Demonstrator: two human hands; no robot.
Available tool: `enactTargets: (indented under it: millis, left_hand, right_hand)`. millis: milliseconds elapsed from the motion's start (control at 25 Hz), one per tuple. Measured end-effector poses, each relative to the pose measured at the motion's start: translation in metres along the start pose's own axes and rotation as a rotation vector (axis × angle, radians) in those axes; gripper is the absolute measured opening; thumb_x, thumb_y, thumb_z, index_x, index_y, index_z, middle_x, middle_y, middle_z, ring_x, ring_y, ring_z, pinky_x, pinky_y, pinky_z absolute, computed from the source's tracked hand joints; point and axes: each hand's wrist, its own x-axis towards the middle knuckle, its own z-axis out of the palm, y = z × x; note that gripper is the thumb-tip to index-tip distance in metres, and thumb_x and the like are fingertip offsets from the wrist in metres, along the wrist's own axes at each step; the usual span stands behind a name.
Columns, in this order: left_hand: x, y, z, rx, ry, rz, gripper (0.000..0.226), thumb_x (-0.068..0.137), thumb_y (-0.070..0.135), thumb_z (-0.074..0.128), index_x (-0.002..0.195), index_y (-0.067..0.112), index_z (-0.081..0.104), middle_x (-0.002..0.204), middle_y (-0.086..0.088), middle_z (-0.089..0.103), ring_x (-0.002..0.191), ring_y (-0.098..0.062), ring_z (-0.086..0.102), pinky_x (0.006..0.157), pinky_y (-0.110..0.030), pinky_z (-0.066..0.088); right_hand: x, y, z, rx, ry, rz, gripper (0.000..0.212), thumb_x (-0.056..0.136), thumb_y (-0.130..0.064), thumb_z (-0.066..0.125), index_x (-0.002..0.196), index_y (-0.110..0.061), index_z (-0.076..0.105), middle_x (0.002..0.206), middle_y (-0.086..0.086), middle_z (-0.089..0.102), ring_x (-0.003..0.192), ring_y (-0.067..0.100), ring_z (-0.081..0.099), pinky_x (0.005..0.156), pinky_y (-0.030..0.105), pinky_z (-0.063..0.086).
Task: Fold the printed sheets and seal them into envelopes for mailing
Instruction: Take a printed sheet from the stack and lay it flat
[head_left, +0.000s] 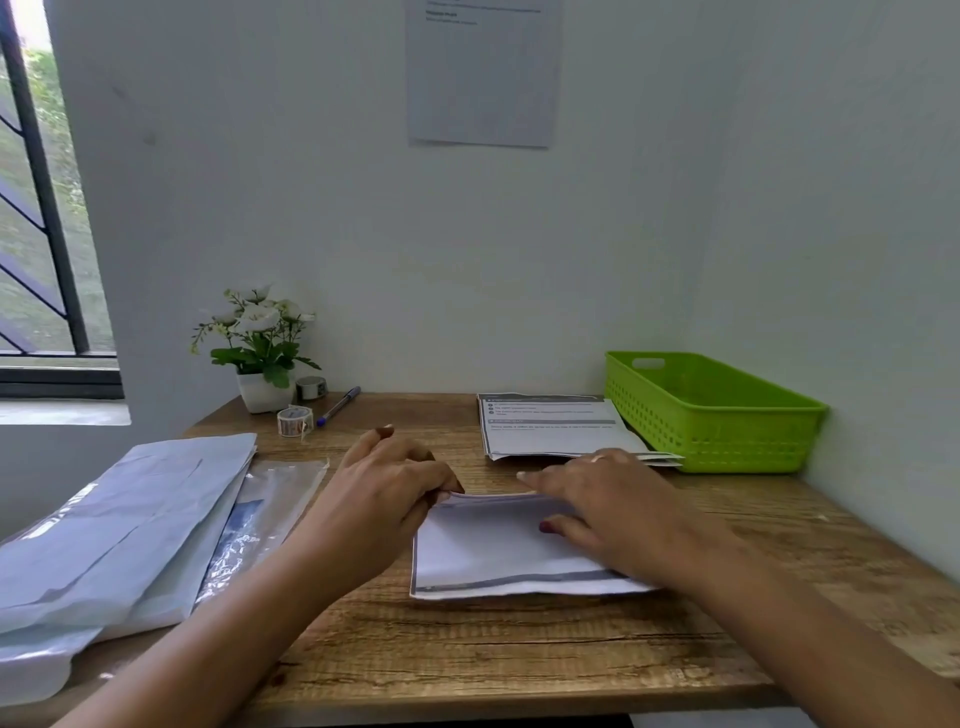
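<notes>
- Head view: the wooden desk (467, 649) reaches from the near edge to the wall, and both forearms come in over it from the near side.
- The folded sheet (493, 556) lies flat at the middle of the desk, its printed grey band along the near edge and its fold along the far edge.
- The left hand (384, 493) is at the sheet's far left corner; its thumb and curled fingers pinch that corner, and the index finger points away.
- The right hand (613, 504) lies on the sheet's right part with fingers held straight towards the left along the fold and the thumb pressing on the paper.
- On the left, a pile of pale envelopes (130, 519) overhangs the desk's edge, with a clear plastic sleeve (275, 493) just beside it.
- Further off to the right lies a stack of printed sheets (556, 426), touching a green basket (727, 436) in the far right corner.
- At far left are a tape roll (294, 420), a pen (338, 406) and a potted white flower (262, 392).
- A paper (483, 73) hangs on the wall above.
</notes>
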Motion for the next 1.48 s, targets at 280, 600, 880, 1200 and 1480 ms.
enactTargets:
  millis: [280,600,880,1200,1480]
  left_hand:
    - [-0.02,-0.006,0.0,0.241,-0.197,0.209,0.05,0.052,0.022,0.089,0.093,0.042,0.071,0.089,0.013,0.071,0.103,-0.006,0.06,0.095,-0.039,0.045]
    - [-0.001,0.011,-0.012,0.092,-0.388,-0.059,0.036,0.097,0.039,0.042,0.132,0.042,0.047,0.138,0.011,0.048,0.129,-0.012,0.042,0.106,-0.035,0.034]
    - [0.008,0.025,0.029,-0.077,-0.861,-0.178,0.053,0.099,0.05,0.013,0.149,0.039,0.001,0.159,0.014,-0.004,0.146,-0.009,-0.008,0.118,-0.047,-0.006]
    - [0.019,0.022,0.02,-0.025,-1.013,-0.222,0.052,0.1,0.047,0.009,0.147,0.04,-0.012,0.158,0.009,-0.015,0.146,-0.015,-0.015,0.116,-0.054,-0.011]
    - [0.0,0.002,0.006,-0.045,-0.929,-0.343,0.051,0.101,0.045,0.015,0.149,0.04,-0.001,0.159,0.012,-0.006,0.147,-0.014,-0.006,0.116,-0.051,-0.003]
  right_hand:
    - [-0.008,0.01,0.029,0.059,-0.091,0.036,0.054,0.096,-0.016,0.034,0.141,-0.044,0.033,0.134,-0.004,0.058,0.117,0.02,0.057,0.098,0.035,0.045]
    - [-0.015,-0.009,0.022,0.094,-0.141,0.081,0.041,0.099,-0.042,0.033,0.138,-0.035,0.043,0.137,-0.009,0.055,0.121,0.016,0.054,0.098,0.035,0.046]
    - [-0.024,-0.021,0.02,0.274,-0.353,0.166,0.055,0.099,-0.05,0.024,0.151,-0.032,0.016,0.16,-0.012,0.01,0.147,0.008,0.007,0.119,0.029,0.006]
    - [-0.032,0.009,0.022,0.203,-0.437,0.415,0.075,0.093,-0.063,0.018,0.153,-0.02,0.004,0.161,-0.004,0.001,0.149,0.014,0.001,0.122,0.037,0.007]
    - [-0.041,0.01,0.021,0.181,-0.222,0.541,0.058,0.098,-0.051,0.03,0.147,-0.019,0.031,0.155,-0.001,0.031,0.142,0.017,0.029,0.118,0.044,0.018]
